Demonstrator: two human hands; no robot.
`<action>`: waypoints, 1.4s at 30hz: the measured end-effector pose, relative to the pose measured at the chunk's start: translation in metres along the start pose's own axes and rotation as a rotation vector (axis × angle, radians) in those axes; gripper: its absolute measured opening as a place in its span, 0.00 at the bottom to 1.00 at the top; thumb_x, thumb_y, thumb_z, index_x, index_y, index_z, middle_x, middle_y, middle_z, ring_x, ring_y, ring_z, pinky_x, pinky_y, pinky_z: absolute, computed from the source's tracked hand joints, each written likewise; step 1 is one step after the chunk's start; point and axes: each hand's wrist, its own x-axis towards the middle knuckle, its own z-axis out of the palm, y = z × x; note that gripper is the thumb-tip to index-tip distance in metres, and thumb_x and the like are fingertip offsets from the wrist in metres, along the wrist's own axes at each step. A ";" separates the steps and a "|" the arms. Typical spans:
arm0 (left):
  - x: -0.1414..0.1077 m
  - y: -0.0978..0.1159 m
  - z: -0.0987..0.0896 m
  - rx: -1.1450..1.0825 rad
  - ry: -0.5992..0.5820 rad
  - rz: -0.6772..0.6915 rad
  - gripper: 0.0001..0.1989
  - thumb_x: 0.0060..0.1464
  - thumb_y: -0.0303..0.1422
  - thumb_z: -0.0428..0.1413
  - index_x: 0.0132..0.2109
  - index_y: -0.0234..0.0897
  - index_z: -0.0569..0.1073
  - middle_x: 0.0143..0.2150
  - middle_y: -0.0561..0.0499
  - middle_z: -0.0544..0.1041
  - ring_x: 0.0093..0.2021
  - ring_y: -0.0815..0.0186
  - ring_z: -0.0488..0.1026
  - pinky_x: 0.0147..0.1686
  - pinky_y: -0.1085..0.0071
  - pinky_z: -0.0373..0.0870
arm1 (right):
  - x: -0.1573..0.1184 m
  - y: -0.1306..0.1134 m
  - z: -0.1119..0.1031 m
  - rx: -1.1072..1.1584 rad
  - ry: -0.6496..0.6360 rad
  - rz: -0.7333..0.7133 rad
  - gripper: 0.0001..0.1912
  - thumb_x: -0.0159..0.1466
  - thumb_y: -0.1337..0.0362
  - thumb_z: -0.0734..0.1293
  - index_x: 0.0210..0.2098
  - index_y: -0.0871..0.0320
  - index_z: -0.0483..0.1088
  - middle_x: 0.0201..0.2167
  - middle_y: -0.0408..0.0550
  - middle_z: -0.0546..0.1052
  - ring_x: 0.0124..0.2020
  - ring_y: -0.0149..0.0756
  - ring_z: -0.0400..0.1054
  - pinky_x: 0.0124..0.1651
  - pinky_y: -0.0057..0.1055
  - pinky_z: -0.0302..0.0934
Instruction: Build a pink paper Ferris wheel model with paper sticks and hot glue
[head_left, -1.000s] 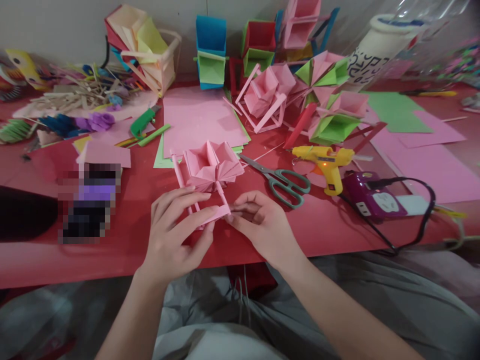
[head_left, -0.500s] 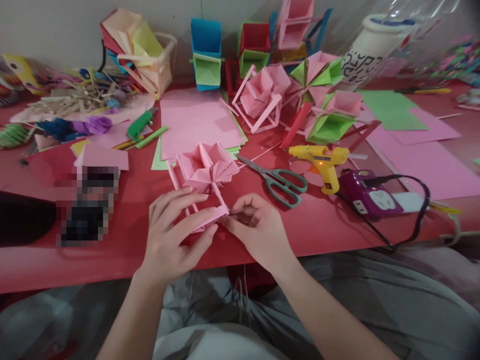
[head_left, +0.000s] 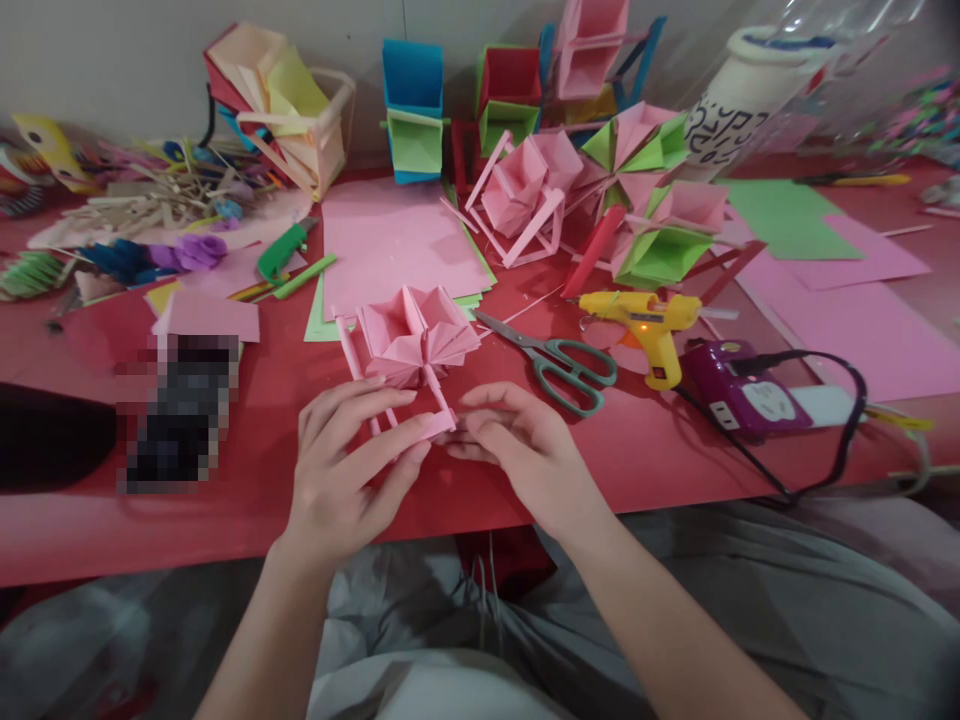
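A pink folded-paper wheel model (head_left: 409, 340) with pleated pockets and a thin paper-stick frame rests on the red table in front of me. My left hand (head_left: 349, 450) lies over the frame's near left part, its index finger and thumb pinching the bottom paper bar (head_left: 439, 425). At the right end of that bar is my right hand (head_left: 517, 440), fingers bent and close together, their tips by the frame's corner. Whether those fingertips grip anything is hidden.
Grey-handled scissors (head_left: 574, 370) lie right of the model, beside a yellow hot glue gun (head_left: 645, 325) and a purple power socket (head_left: 742, 390). Behind are pink paper sheets (head_left: 397, 240) and another pink wheel (head_left: 517, 195). A green cutter (head_left: 281, 255) and a phone (head_left: 180, 410) lie left.
My right hand's thumb has drawn off the bar's end, and its fingers have straightened slightly. The left hand keeps its hold; the model has barely moved.
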 end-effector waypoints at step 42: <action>0.000 0.020 -0.003 -1.239 0.128 -0.940 0.28 0.56 0.33 0.67 0.62 0.43 0.71 0.58 0.42 0.77 0.58 0.55 0.76 0.52 0.63 0.79 | 0.021 -0.017 -0.017 0.102 -0.181 -0.151 0.13 0.59 0.68 0.77 0.37 0.57 0.70 0.28 0.39 0.81 0.30 0.25 0.77 0.38 0.23 0.75</action>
